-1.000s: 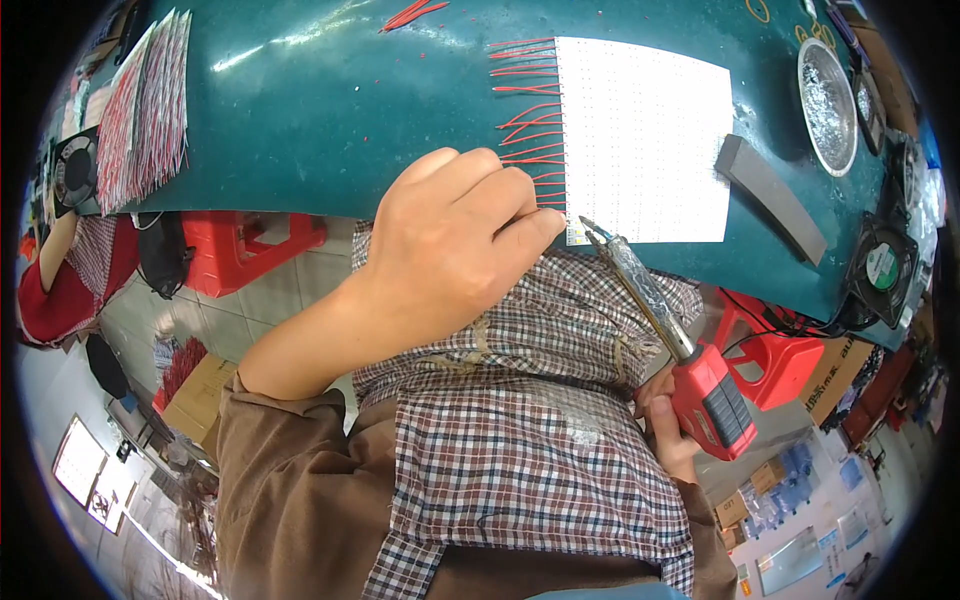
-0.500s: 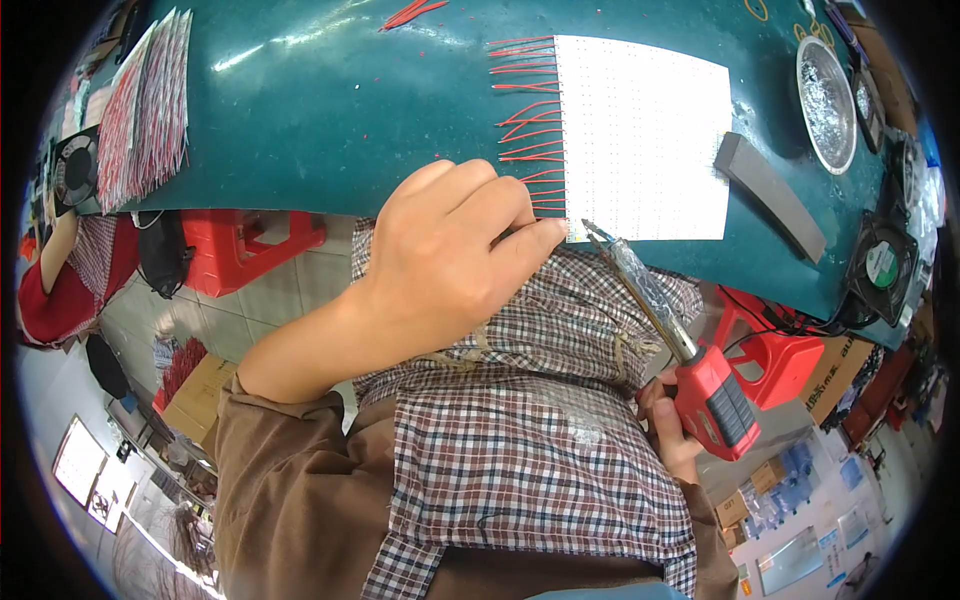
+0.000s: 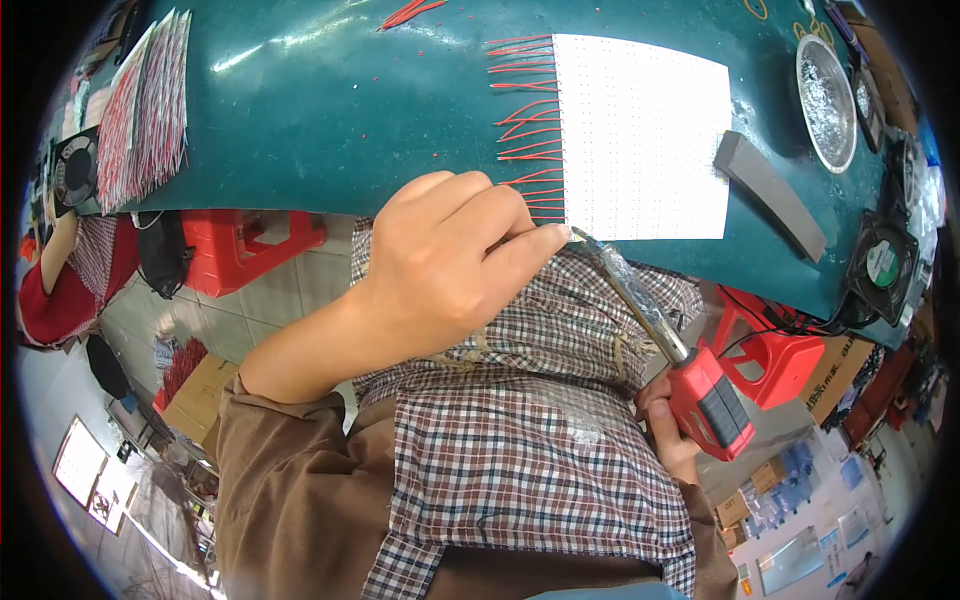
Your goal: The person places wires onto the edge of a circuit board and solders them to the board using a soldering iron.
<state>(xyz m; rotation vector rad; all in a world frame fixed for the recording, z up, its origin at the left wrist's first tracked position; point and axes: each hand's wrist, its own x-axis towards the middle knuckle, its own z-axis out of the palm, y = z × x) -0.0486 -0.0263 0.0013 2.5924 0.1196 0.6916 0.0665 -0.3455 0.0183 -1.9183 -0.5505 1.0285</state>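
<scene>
A white board (image 3: pixel 645 140) with rows of small marks lies on the green table in front of me. Several thin red wires (image 3: pixel 535 157) stick out from its left edge. My left hand (image 3: pixel 450 250) is closed in a pinch at the board's near left corner; whatever is between thumb and finger is hidden. Low on the right, my right hand (image 3: pixel 662 425) grips the red handle of a soldering iron (image 3: pixel 705 405). The iron's dark tip reaches that same corner, right beside my left thumb tip, where a small bright spot shows.
A long grey block (image 3: pixel 770 195) touches the board's right side. Beyond it are a round metal dish (image 3: pixel 828 105) and a black fan (image 3: pixel 880 262). Loose red wires (image 3: pixel 412 13) lie at the back. Stacked wired boards (image 3: pixel 150 110) stand left, near a person in red (image 3: pixel 75 285).
The soldering iron has moved slightly left and down, bringing its tip from over the board to the corner by my left thumb. My left hand has barely shifted.
</scene>
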